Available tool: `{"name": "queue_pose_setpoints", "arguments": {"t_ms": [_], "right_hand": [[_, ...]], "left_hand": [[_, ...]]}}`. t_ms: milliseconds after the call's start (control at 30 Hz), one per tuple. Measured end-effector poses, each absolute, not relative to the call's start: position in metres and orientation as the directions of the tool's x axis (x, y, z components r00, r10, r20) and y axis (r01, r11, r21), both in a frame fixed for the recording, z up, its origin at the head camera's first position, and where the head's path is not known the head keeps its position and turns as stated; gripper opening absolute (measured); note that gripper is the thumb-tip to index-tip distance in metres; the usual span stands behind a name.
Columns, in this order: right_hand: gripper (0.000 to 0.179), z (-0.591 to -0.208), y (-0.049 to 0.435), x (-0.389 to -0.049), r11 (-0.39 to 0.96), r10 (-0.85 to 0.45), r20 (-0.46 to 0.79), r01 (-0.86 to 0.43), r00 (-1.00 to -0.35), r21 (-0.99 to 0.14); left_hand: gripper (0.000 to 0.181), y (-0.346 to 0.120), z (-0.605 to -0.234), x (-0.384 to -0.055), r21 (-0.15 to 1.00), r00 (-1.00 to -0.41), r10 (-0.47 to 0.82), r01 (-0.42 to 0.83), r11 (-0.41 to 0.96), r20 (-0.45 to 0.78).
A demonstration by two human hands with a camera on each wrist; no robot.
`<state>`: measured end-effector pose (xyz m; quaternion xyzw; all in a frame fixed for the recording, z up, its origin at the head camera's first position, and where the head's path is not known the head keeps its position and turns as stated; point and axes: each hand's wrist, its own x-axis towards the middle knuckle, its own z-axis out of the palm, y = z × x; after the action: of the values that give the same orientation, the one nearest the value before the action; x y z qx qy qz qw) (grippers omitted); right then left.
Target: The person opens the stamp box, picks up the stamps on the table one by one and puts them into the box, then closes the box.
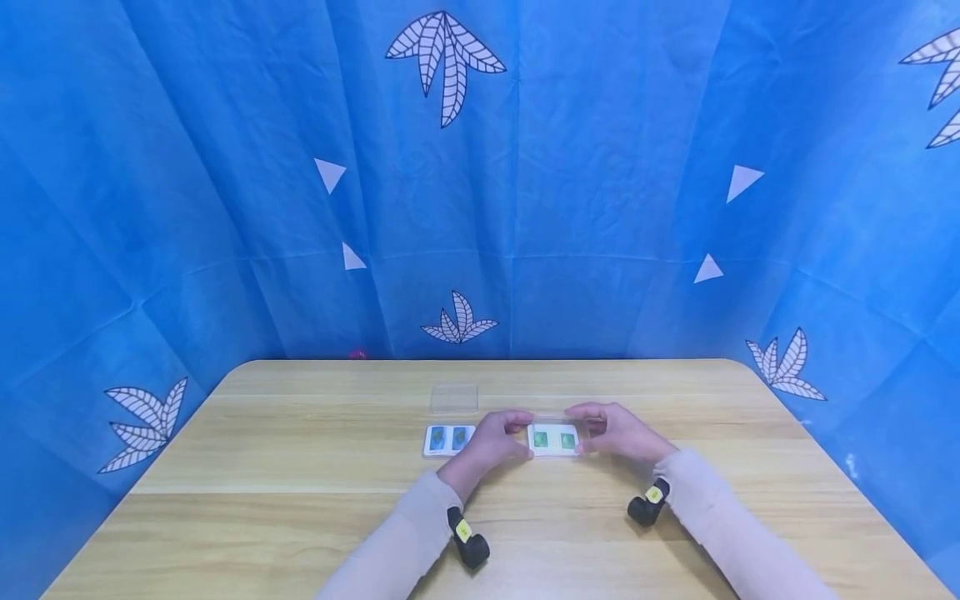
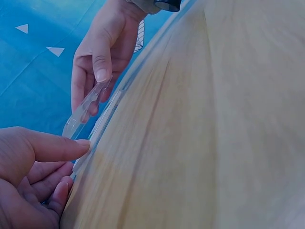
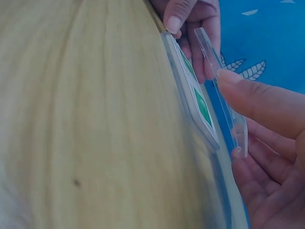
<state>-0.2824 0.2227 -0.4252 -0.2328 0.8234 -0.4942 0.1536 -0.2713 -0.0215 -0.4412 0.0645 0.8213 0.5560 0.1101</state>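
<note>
A flat white case with two green squares lies on the table between both hands. My left hand grips its left end, thumb at the near corner and the other fingers behind. In the right wrist view that thumb presses the end of the case. My right hand pinches a clear plastic lid between thumb and fingers. The lid stands tilted just above the far side of the case, with a gap between them in the right wrist view.
Left of the hands lies a similar white case with two blue pictures. Behind it rests another clear lid. A blue patterned curtain hangs along the far edge of the wooden table.
</note>
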Motion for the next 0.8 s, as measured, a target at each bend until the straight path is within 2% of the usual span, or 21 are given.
{"name": "queue_pose_setpoints", "arguments": {"t_ms": [800], "right_hand": [[0.058,-0.426,0.210,-0.274,0.381,-0.531,-0.016,-0.221,-0.847,-0.898]], "left_hand": [[0.065,-0.023,-0.444,-0.273,0.934,-0.962,0.242,-0.037,0.354,-0.130]]}}
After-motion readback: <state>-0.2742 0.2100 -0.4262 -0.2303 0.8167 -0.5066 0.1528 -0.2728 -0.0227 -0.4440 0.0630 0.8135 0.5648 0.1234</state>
